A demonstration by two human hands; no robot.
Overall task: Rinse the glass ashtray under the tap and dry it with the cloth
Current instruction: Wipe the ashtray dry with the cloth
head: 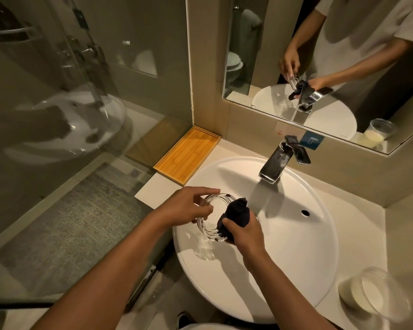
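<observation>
— What's carrying everything in front of you?

— A pale stone counter (358,210) with a round white basin (296,258) set on top of it. My right hand (244,231) is over the basin's left part, my left hand (188,207) just beside it over the rim.

— And on the counter itself?

— Beyond my left hand, against the wall corner, lies a shallow wooden tray (185,154). Up past my right hand, the chrome tap (275,160) stands at the basin's far edge, spout pointing into the bowl. Well off to the right of my right hand, near the counter's front, sits a clear glass jar (372,291) with something pale inside.
</observation>
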